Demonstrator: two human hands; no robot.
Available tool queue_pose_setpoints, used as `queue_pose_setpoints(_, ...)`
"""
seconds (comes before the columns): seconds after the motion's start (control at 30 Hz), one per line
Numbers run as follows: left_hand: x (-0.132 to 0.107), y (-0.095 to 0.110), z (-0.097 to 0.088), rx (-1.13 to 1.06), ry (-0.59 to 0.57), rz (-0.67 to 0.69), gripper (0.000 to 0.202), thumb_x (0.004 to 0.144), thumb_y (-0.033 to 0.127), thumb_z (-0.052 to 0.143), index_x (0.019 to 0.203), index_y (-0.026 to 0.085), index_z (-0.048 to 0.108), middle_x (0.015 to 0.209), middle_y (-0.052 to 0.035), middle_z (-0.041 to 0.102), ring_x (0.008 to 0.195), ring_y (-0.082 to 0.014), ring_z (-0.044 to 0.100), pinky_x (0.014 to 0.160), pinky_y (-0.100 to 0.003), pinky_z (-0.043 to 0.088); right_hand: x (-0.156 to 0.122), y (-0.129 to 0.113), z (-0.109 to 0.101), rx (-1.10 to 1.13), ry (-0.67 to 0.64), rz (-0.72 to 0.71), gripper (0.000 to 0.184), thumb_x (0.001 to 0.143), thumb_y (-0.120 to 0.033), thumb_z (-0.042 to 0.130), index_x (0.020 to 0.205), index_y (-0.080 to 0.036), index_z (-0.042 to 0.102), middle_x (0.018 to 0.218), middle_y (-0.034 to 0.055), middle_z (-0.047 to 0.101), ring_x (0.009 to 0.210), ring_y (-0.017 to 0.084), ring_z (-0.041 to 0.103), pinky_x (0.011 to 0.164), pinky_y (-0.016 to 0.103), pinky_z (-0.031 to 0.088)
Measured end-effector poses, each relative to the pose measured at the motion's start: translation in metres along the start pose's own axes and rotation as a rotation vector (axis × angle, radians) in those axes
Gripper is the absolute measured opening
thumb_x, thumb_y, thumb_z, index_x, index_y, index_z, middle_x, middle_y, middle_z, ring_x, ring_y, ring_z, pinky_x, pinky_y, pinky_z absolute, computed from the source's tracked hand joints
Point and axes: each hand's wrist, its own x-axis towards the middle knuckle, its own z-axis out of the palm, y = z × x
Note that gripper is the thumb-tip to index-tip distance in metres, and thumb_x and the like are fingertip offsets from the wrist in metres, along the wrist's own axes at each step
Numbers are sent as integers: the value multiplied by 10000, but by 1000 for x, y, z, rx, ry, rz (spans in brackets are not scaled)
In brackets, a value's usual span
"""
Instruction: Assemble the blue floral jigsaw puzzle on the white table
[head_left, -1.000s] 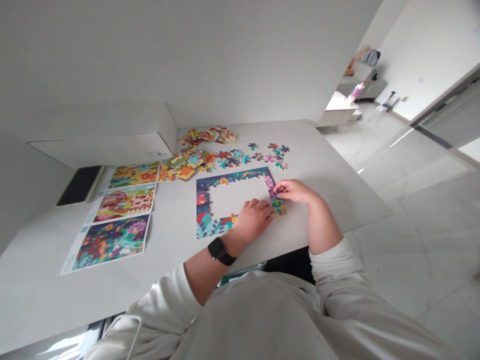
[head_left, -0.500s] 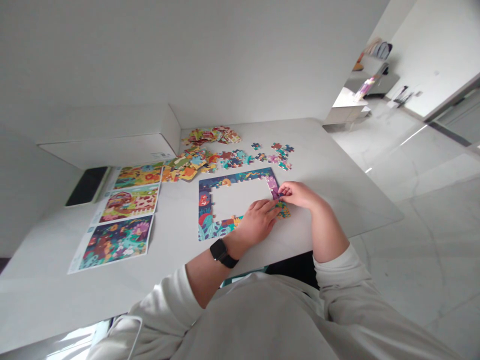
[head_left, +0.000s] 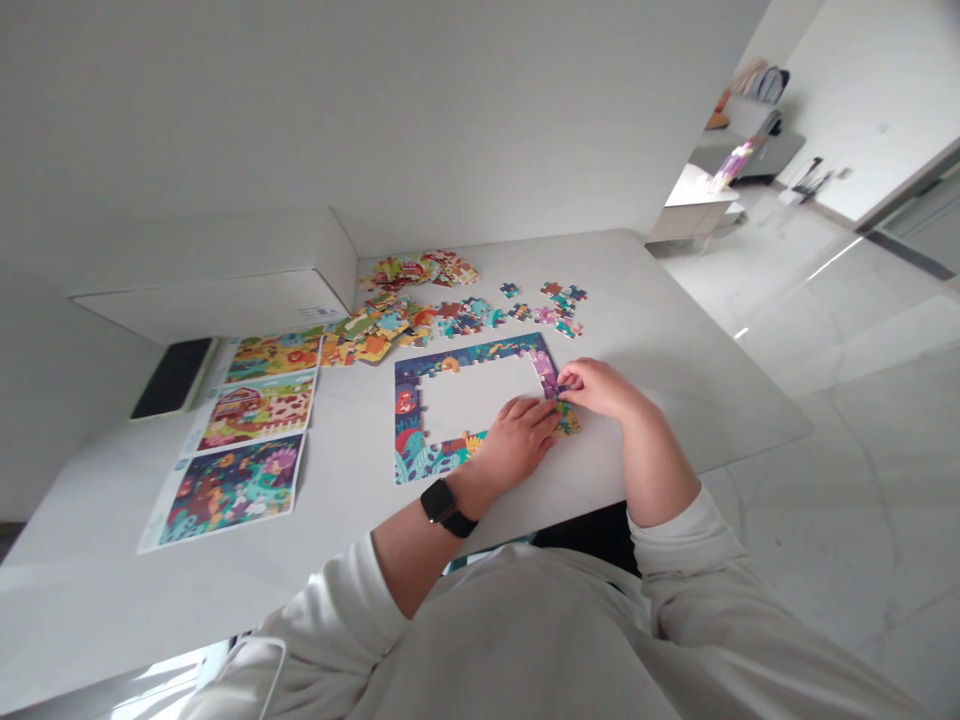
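A rectangular jigsaw puzzle border (head_left: pixel 410 400), dark blue, purple and teal, lies on the table around a bare middle. My left hand (head_left: pixel 517 437), with a black watch on its wrist, rests across the border's lower right part, fingers stretched out and hiding some of it. At the border's right side my right hand (head_left: pixel 595 387) pinches a small dark puzzle piece (head_left: pixel 562 389), mostly covered by the fingers. Both hands' fingertips are close together there. Yellow and green border pieces (head_left: pixel 570 420) show just below them.
Loose puzzle pieces (head_left: pixel 465 317) lie in piles beyond the border, with several more (head_left: pixel 562 300) to the right. Picture sheets (head_left: pixel 236 490) lie at left beside a dark phone-like device (head_left: pixel 172 378). A white box (head_left: pixel 225 270) stands against the wall. The table's right edge drops to a marble floor.
Both hands hold nearly the same place at the border's right side, with only slight finger movement. The whole view has shifted a little.
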Motion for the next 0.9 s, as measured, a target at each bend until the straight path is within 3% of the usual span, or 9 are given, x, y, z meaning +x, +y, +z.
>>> queue_pose_setpoints(0.4, 3, 4, 5, 89, 23, -6, 414, 1135, 360, 512, 1486, 244, 699, 1568, -70, 674, 1370, -285, 591, 1221, -470, 461, 0, 0, -3, -26, 7, 59, 178, 832, -171, 862, 982, -230, 787, 944, 22, 812, 822, 181, 745, 806, 285, 572)
queue_pose_setpoints(0.63, 1, 7, 4, 132, 5, 23, 528, 1121, 479, 524, 1563, 214, 639, 1627, -101, 621, 1448, -330, 551, 1267, -511, 407, 1, -1, -4, -12, 11, 89, 228, 835, -180, 854, 1048, -229, 789, 933, 16, 817, 803, 175, 737, 795, 281, 559)
queue_pose_setpoints(0.9, 0, 8, 4, 126, -10, 10, 551, 1115, 499, 535, 1571, 205, 633, 1660, -112, 589, 1481, -336, 531, 1296, -529, 374, 4, -3, 0, -21, 41, 132, 175, 877, -211, 825, 1045, -231, 781, 897, 4, 815, 788, 167, 720, 782, 271, 519)
